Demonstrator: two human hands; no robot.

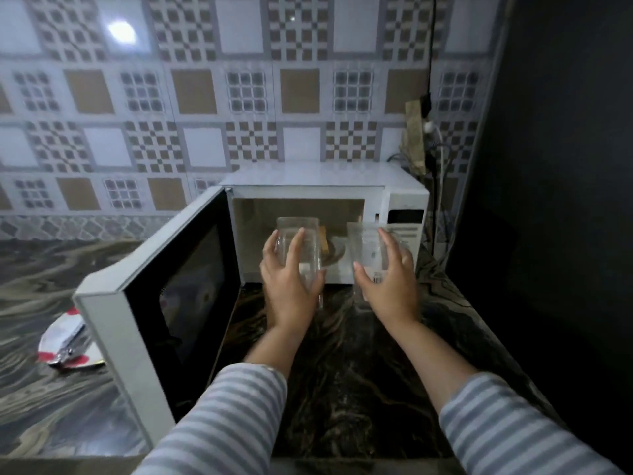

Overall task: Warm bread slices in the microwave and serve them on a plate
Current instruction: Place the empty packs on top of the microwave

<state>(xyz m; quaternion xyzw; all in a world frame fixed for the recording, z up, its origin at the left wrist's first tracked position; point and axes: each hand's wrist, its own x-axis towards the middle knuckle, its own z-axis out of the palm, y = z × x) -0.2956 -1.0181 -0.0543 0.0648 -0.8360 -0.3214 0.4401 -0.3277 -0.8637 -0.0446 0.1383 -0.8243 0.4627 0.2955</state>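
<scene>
A white microwave (322, 181) stands on the counter with its door (154, 303) swung wide to the left. Inside, a tan bread slice (324, 238) shows partly on the glass turntable (337, 257), mostly hidden behind my hands. My left hand (289, 279) grips a clear plastic container (298, 231) in front of the cavity. My right hand (388, 279) holds a second clear plastic piece (364, 246) with a barcode sticker; whether it is a lid or a box I cannot tell. Both pieces sit at the cavity's mouth.
A red-and-white plate (73, 344) with a shiny packet on it lies on the marbled counter (342, 371) left of the open door. A dark wall (555, 200) closes the right side. Cables and a plug (428, 126) hang behind the microwave's control panel (406, 217).
</scene>
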